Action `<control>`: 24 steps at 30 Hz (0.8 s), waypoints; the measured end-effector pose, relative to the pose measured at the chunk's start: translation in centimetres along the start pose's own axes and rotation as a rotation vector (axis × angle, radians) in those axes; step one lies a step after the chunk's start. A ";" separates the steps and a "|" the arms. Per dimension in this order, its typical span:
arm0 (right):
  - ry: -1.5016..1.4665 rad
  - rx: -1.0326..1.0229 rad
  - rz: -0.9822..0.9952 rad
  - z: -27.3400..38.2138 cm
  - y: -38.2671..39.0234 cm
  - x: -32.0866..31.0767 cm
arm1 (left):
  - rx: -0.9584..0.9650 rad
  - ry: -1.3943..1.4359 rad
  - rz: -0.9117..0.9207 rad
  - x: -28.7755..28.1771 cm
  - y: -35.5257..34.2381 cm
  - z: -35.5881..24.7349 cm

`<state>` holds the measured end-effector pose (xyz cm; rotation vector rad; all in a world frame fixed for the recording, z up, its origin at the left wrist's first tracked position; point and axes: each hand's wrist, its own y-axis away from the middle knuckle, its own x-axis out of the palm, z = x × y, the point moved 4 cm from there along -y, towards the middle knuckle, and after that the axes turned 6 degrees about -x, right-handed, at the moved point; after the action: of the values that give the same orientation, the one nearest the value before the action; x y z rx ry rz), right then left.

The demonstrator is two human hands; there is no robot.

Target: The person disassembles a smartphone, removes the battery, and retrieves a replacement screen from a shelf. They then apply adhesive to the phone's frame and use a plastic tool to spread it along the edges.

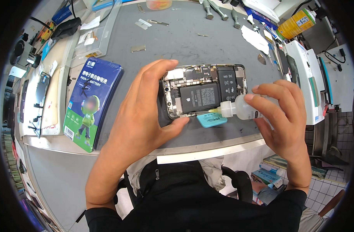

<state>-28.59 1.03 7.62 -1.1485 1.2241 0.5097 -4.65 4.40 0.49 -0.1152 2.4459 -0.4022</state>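
Note:
An opened smartphone [199, 97] lies sideways on the grey mat, its black battery and circuit boards bare. My left hand [140, 104] grips its left end, fingers at the far edge and thumb at the near edge. In my right hand [281, 112] is a small translucent dropper bottle [243, 108], tilted on its side, pinched between thumb and fingers. Its thin yellowish tip points left, by the phone's near edge just below the battery. A light-blue flat plastic piece [212, 120] lies partly under the phone, beneath the bottle's tip.
A blue and green battery box [92, 102] lies left of my left hand. Screwdrivers [218, 11] and small metal parts [138, 48] are scattered on the far side of the grey mat [173, 38]. White paper [255, 38], tools and a yellow bottle [296, 24] stand at the far right.

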 end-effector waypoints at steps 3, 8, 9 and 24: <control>0.018 -0.011 -0.006 -0.1 -0.1 0.0 | -0.006 -0.004 0.002 0.0 0.0 0.0; -0.008 0.049 0.026 -0.9 0.7 -0.5 | -0.032 -0.020 0.013 0.1 -0.1 -0.1; -0.014 0.066 0.033 -1.1 1.0 -0.5 | -0.038 -0.019 0.016 0.1 -0.1 -0.2; -0.125 0.220 -0.003 -4.1 5.2 -0.1 | -0.020 -0.039 0.037 0.3 -0.1 0.0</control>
<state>-34.77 -0.49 6.00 -0.9187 1.1395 0.4258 -4.87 4.20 0.36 -0.0860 2.4101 -0.3562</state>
